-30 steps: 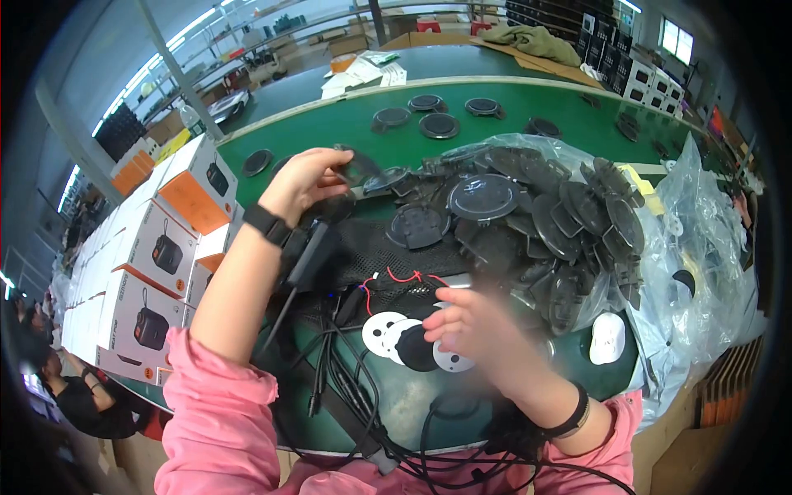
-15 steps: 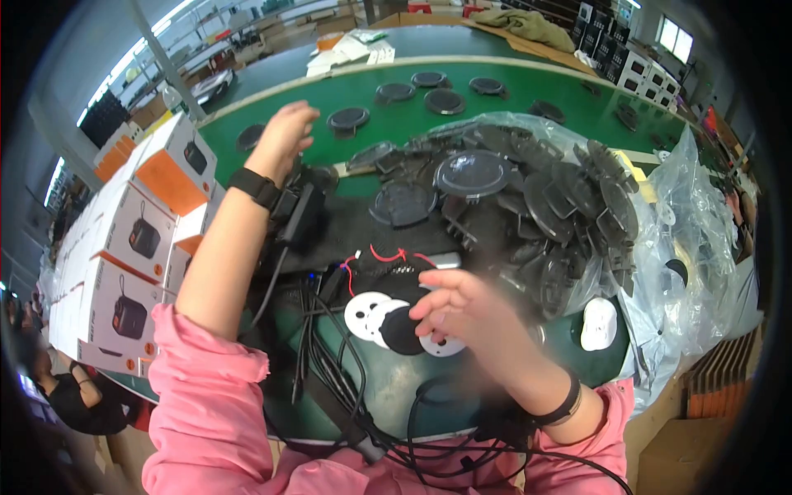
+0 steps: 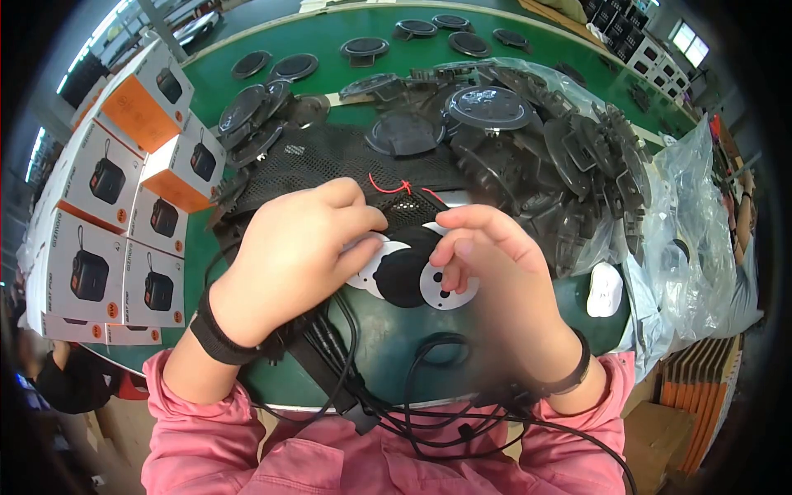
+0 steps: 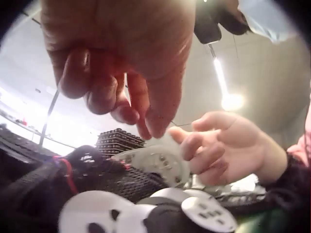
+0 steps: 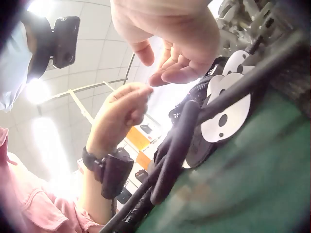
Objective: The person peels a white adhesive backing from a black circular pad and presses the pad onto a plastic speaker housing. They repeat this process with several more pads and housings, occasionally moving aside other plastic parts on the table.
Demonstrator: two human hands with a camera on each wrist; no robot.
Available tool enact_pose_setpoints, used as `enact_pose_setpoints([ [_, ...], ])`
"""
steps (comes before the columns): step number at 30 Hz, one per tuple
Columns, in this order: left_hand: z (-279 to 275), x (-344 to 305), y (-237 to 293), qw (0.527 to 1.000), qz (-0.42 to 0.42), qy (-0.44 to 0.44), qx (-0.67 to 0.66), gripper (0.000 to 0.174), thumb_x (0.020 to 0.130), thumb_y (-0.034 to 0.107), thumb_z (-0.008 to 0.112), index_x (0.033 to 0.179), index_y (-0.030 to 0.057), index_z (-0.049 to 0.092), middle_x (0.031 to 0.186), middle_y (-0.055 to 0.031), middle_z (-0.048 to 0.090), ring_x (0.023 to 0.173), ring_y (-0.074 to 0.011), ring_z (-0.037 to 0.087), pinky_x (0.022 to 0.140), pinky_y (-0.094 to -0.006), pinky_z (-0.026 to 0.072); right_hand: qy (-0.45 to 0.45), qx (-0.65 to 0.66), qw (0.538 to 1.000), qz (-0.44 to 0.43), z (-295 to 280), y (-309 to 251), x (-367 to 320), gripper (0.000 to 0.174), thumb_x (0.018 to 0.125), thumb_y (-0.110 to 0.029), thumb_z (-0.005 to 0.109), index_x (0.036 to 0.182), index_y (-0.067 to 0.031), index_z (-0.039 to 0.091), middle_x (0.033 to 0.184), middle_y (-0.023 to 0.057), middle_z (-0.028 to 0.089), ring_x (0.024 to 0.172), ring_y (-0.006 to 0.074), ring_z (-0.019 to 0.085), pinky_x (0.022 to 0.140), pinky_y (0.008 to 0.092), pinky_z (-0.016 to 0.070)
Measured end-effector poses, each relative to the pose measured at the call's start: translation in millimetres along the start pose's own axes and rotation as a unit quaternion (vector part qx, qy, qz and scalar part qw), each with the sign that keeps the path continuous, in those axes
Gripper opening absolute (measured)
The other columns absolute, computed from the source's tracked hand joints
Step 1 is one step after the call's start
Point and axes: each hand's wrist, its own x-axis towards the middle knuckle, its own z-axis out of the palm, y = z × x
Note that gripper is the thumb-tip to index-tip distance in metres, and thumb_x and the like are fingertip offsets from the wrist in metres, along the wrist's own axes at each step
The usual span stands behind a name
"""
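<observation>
The step in hand looks to be sorting out or picking up one of the thin round pieces at the middle of the work, though the pictures leave its purpose uncertain. The left hand (image 3: 301, 252) is above the left part of the fanned group, its thumb and forefinger brought together at the tips and the other fingers bent, with nothing plainly visible between them. The right hand (image 3: 507, 272) hangs beside it with fingers loosely curved and thumb apart, and no piece shows in it. Beneath and between the hands, a white disc with dark holes (image 3: 429, 289) overlaps a black disc (image 3: 400, 276), with more white pieces (image 3: 391, 247) at its left edge. Beyond lie the black mesh fabric (image 3: 309, 161), a red wire (image 3: 384, 189) and a round black plastic cover (image 3: 404, 132), with a heap of black plastic parts (image 3: 577, 157) to the right. The next move seems to call for a fingertip pinch on the edge of a single disc, easing it free of its overlapping neighbours while the right hand steadies the rest, since thin stacked pieces could slide or lift together
</observation>
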Motion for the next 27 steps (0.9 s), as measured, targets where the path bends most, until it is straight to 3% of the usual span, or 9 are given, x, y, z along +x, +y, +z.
enact_pose_setpoints([
  [5,2.6,-3.5,-4.0,0.987,-0.001,-0.072,0.143,0.012,0.066,0.009,0.063,0.077,0.0079,0.060,0.071,-0.0048,0.049,0.061,-0.0246,0.053,0.054,-0.0332,0.0428,-0.001,-0.011,1.000,0.004,-0.2,1.9,1.5,0.022,0.084,-0.008,0.047,0.105,-0.0031,0.050,0.079,0.0031,0.061,0.063,0.0067,0.053,0.056,0.0180,0.0383],
  [9,-1.8,0.6,-4.4,0.988,-0.013,-0.072,0.136,0.009,0.067,0.007,0.060,0.075,0.0055,0.056,0.072,-0.0065,0.048,0.062,-0.0255,0.052,0.056,-0.0329,0.0429,0.003,0.008,1.000,0.004,0.9,0.6,0.5,0.021,0.083,-0.006,0.050,0.103,-0.0029,0.053,0.082,0.0029,0.060,0.063,0.0063,0.053,0.056,0.0178,0.0390],
  [12,-9.7,3.0,-1.8,0.999,0.028,-0.025,0.031,0.009,0.068,0.004,0.058,0.074,0.0035,0.052,0.071,-0.0087,0.049,0.062,-0.0265,0.052,0.056,-0.0325,0.0427,0.040,-0.049,0.998,-0.016,5.2,0.9,1.0,0.017,0.080,-0.003,0.054,0.096,-0.0033,0.058,0.082,0.0021,0.058,0.062,0.0056,0.051,0.055,0.0180,0.0395],
  [14,-15.3,5.6,2.3,1.000,0.005,-0.003,-0.010,0.008,0.070,0.002,0.056,0.075,0.0022,0.051,0.069,-0.0094,0.051,0.062,-0.0239,0.053,0.055,-0.0293,0.0423,0.038,-0.289,0.931,-0.220,2.4,6.4,4.9,0.014,0.075,0.000,0.060,0.088,-0.0037,0.062,0.079,0.0023,0.056,0.061,0.0066,0.051,0.052,0.0184,0.0397],
  [15,-19.2,7.0,9.1,0.993,-0.070,-0.032,-0.091,0.006,0.074,0.001,0.056,0.078,0.0010,0.052,0.069,-0.0057,0.053,0.061,-0.0149,0.054,0.053,-0.0237,0.0414,0.040,-0.288,0.931,-0.222,3.5,5.0,4.2,0.014,0.075,0.000,0.060,0.088,-0.0037,0.062,0.079,0.0023,0.056,0.061,0.0066,0.051,0.052,0.0184,0.0397],
  [20,-6.2,3.9,29.1,0.949,-0.128,0.035,-0.286,0.006,0.077,-0.001,0.057,0.082,-0.0023,0.054,0.075,-0.0028,0.056,0.065,-0.0063,0.053,0.056,-0.0175,0.0419,0.078,-0.378,0.843,-0.374,3.0,-3.6,2.0,0.018,0.068,0.002,0.065,0.085,-0.0034,0.061,0.075,0.0040,0.055,0.060,0.0099,0.052,0.050,0.0215,0.0417],
  [23,5.7,-0.6,37.5,0.920,-0.109,0.062,-0.370,0.014,0.072,-0.002,0.062,0.085,-0.0006,0.058,0.084,-0.0085,0.059,0.073,-0.0129,0.059,0.061,-0.0225,0.0501,0.072,-0.412,0.824,-0.383,1.5,-7.1,0.2,0.018,0.067,0.003,0.065,0.084,-0.0027,0.061,0.078,0.0071,0.057,0.064,0.0149,0.056,0.056,0.0248,0.0457],
  [24,10.1,-0.5,36.6,0.932,-0.056,0.072,-0.352,0.014,0.072,-0.004,0.062,0.085,-0.0020,0.058,0.086,-0.0097,0.059,0.077,-0.0137,0.060,0.064,-0.0228,0.0509,0.066,-0.438,0.807,-0.391,1.3,-7.3,-0.2,0.019,0.067,0.003,0.065,0.085,-0.0025,0.061,0.079,0.0085,0.059,0.066,0.0169,0.058,0.057,0.0257,0.0467],
  [27,21.7,-1.2,34.5,0.921,-0.038,0.095,-0.377,0.013,0.072,-0.006,0.061,0.085,-0.0032,0.058,0.089,-0.0101,0.059,0.079,-0.0142,0.060,0.065,-0.0233,0.0511,0.073,-0.419,0.825,-0.371,1.5,-6.9,-2.5,0.020,0.067,0.002,0.065,0.087,-0.0019,0.062,0.081,0.0111,0.060,0.071,0.0204,0.061,0.061,0.0267,0.0477],
])
